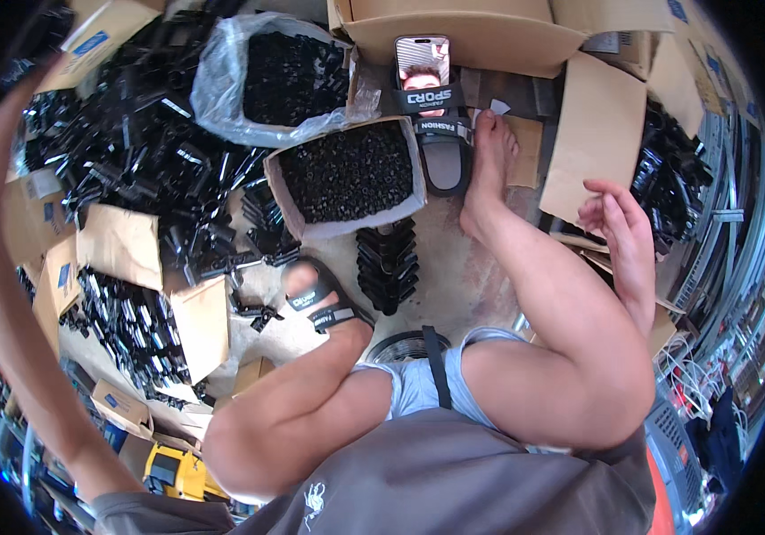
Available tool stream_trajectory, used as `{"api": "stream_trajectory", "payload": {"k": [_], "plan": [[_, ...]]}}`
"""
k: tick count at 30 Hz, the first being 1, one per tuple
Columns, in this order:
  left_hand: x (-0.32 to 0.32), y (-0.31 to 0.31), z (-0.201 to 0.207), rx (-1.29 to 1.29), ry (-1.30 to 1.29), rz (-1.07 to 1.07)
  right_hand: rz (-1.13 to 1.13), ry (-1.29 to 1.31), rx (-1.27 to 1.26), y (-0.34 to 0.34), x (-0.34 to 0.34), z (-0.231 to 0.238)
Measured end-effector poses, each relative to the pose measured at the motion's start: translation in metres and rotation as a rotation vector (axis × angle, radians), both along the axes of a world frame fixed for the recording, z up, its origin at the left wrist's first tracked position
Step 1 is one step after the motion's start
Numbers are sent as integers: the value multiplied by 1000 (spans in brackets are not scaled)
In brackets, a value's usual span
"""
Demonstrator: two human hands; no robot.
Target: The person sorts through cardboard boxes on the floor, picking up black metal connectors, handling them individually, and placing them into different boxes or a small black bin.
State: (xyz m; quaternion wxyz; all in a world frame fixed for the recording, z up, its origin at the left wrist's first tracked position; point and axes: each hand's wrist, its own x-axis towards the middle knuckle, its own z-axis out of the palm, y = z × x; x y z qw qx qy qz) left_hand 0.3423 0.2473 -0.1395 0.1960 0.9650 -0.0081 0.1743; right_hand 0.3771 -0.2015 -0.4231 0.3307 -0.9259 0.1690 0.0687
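My left arm reaches up along the left rim, and my left hand [33, 87] is at the far left, beside a carton [97, 40] and a heap of glossy black parts [133, 152]. Shadow and the picture's rim hide its fingers. My right hand [621, 227] hovers above my right knee with fingers apart and loosely bent, nothing visible in it. A cardboard flap [592, 134] is just beyond it. Between my feet stands an open box of small black pieces [347, 174]. Nearer me, a column of black parts [388, 267] lies stacked on the floor.
A plastic-lined box [298, 76] holds more black parts. A phone [423, 67] leans in a black slipper [445, 165] beside my bare right foot. Opened cartons [119, 241] lie at left, a yellow case [182, 473] lower left. Metal strips [739, 205] line the right side.
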Motion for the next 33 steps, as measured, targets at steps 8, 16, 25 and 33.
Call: {"api": "stream_trajectory", "payload": {"k": [8,16,25,33], "plan": [[-146,-208,-61,-95,852,-311,235,-257,113,-97,-53,255],[-225,-285,-232,102,944,-224,280,-318,506,-163,-110,336],[-257,-303,-237,336,525,-176,575,-471,698,-127,-154,398],[-259,-288,-234,292,391,-15,722,-121,884,-39,-194,374]]}}
